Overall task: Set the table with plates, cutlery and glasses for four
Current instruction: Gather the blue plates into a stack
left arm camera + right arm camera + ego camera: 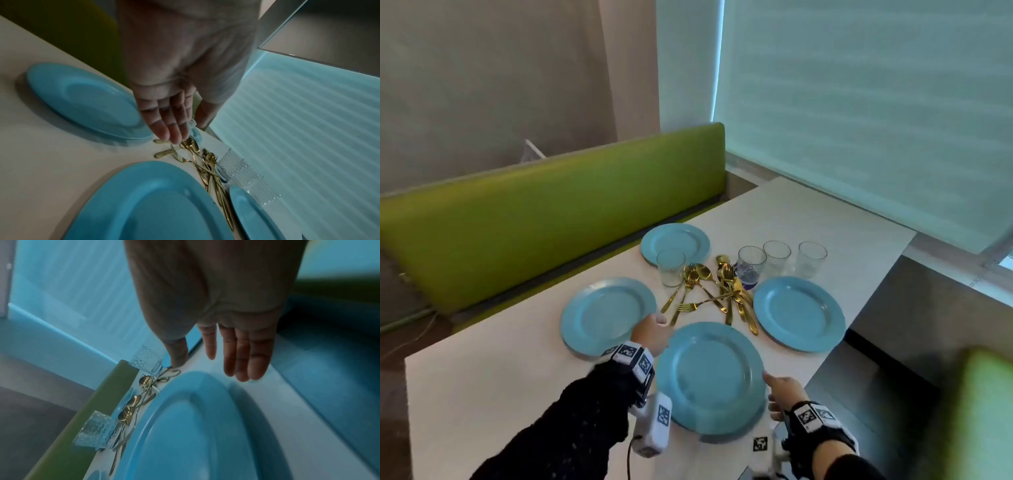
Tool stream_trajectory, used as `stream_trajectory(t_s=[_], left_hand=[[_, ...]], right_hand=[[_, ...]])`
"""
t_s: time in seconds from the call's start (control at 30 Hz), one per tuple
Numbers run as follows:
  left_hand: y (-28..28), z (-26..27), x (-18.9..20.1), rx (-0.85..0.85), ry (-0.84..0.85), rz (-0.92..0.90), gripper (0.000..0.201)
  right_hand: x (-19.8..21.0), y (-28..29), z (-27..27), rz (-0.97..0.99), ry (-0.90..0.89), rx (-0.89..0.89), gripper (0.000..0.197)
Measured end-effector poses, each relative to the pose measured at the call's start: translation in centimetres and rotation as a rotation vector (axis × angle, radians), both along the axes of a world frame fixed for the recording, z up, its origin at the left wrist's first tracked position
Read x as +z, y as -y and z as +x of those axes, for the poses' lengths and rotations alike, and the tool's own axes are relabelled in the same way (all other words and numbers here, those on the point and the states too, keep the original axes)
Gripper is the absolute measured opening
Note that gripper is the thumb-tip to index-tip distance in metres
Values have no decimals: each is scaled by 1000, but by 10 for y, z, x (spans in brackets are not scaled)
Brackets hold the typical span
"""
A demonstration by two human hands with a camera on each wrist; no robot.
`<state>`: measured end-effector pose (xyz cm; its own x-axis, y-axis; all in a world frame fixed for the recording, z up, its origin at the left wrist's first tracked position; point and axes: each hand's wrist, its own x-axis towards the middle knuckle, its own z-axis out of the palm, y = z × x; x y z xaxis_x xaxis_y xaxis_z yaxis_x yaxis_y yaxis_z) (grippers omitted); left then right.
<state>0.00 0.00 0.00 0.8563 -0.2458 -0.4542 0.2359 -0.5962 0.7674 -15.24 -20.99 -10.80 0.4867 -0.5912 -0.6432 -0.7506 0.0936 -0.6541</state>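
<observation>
Blue plates lie on the white table (500,377): a near plate (710,377), a left plate (607,315), a right plate (799,313) and a far plate (675,244). A pile of gold cutlery (717,291) lies between them. One glass (671,267) stands left of the pile, and three glasses (776,257) stand to its right. My left hand (654,330) reaches between the left and near plates. Its straight fingers (170,123) hover at the nearest forks (197,159) and hold nothing. My right hand (782,389) is open by the near plate's (195,434) right rim, empty.
A green bench (551,212) runs along the table's far left side. Another green seat (986,411) is at the lower right. The table's right edge drops off just past my right hand. A blind-covered window (859,102) stands behind the glasses.
</observation>
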Motion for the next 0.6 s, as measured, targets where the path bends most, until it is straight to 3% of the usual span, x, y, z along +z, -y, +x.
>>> stream_trajectory(t_s=[0.1,0.3,0.4,0.6], left_hand=[[-3,9,-6,30,-35,-3,40],[-4,20,-17,-56,-24,113,11],[-4,23,-20,-89,-20,153,15],[-3,24,-25,-72,-21,186,62]], right_hand=[[-24,-2,13,-6,-26,7,38],[-40,-6,20,-20,-13,18,43],[-49,2,18,-18,36,-11,39],[51,-15,10,20,234,-143,37]])
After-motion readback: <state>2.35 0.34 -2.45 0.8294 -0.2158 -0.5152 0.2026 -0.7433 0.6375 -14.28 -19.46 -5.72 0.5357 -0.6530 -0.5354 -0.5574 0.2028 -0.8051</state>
